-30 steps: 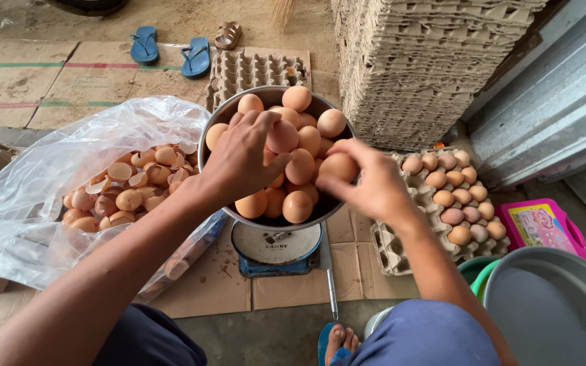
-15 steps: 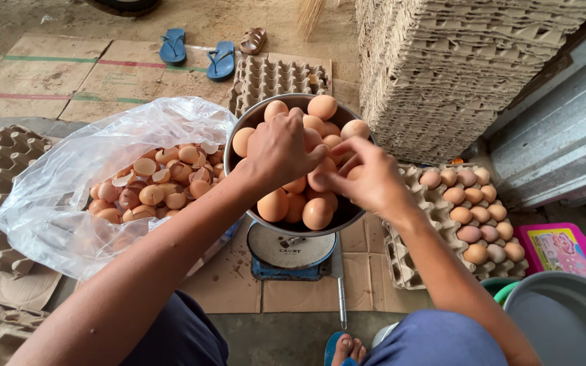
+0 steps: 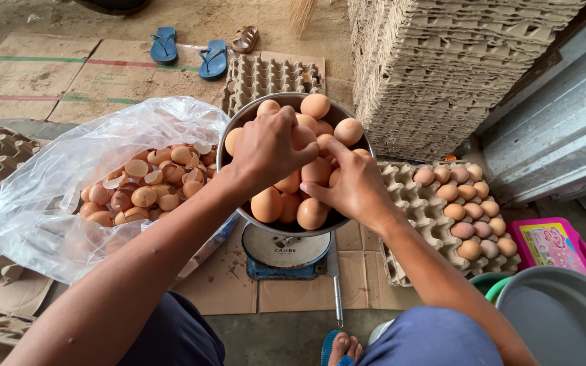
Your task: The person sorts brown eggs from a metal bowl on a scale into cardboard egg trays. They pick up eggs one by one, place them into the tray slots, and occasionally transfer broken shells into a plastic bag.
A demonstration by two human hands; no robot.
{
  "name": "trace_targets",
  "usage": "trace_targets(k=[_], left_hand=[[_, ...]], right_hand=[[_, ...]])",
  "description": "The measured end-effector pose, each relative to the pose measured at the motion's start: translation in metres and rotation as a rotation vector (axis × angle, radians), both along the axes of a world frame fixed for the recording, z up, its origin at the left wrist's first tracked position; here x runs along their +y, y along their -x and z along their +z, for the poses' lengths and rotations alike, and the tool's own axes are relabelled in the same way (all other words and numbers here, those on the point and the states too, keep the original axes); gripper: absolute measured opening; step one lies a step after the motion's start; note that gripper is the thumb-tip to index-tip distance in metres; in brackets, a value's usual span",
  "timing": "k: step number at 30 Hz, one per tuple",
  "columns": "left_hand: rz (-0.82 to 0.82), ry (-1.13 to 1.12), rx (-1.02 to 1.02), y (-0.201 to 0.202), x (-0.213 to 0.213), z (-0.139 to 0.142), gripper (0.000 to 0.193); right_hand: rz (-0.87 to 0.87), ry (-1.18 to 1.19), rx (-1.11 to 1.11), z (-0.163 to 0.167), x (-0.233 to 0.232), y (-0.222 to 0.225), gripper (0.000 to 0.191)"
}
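Both hands are in the metal bowl point(image 3: 228, 146) of brown eggs point(image 3: 266, 204), which sits on a blue dial scale point(image 3: 286, 254) on flattened cardboard point(image 3: 306, 291). The left hand point(image 3: 269, 146) is curled over an egg point(image 3: 304, 136) near the top of the pile. The right hand point(image 3: 354, 186) rests on the heap, fingers bent together; whether it grips one I cannot tell. A clear plastic bag point(image 3: 49, 217) of eggshells lies at the bowl's left edge, a filled egg tray point(image 3: 408, 203) at its right.
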State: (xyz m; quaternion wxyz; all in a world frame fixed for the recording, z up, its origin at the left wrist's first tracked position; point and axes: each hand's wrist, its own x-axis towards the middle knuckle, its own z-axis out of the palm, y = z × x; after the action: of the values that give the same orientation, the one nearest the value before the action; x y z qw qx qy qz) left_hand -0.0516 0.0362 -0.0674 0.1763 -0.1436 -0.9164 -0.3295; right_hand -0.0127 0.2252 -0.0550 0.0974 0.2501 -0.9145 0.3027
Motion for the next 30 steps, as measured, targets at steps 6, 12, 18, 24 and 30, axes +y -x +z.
trace_targets(k=[6, 12, 18, 24, 30], left_hand=[[-0.006, -0.087, 0.049, -0.011, -0.008, 0.014, 0.045], [-0.208, -0.461, -0.156, -0.019, -0.025, 0.04, 0.037], [-0.219, -0.673, -0.262, -0.065, -0.082, 0.067, 0.037], [0.182, -0.571, -0.313, -0.183, -0.179, 0.066, 0.043], [0.61, -0.593, -0.327, -0.311, -0.26, 0.045, 0.046]], right_hand=[[-0.098, 0.05, -0.124, -0.006, 0.004, 0.002, 0.05], [-0.104, 0.143, -0.13, -0.019, 0.015, 0.013, 0.051], [-0.057, 0.463, -0.472, -0.011, 0.027, 0.026, 0.045], [0.312, 0.685, -0.549, 0.034, 0.014, 0.022, 0.03], [0.491, 0.476, -0.608, 0.078, -0.089, 0.016, 0.044]])
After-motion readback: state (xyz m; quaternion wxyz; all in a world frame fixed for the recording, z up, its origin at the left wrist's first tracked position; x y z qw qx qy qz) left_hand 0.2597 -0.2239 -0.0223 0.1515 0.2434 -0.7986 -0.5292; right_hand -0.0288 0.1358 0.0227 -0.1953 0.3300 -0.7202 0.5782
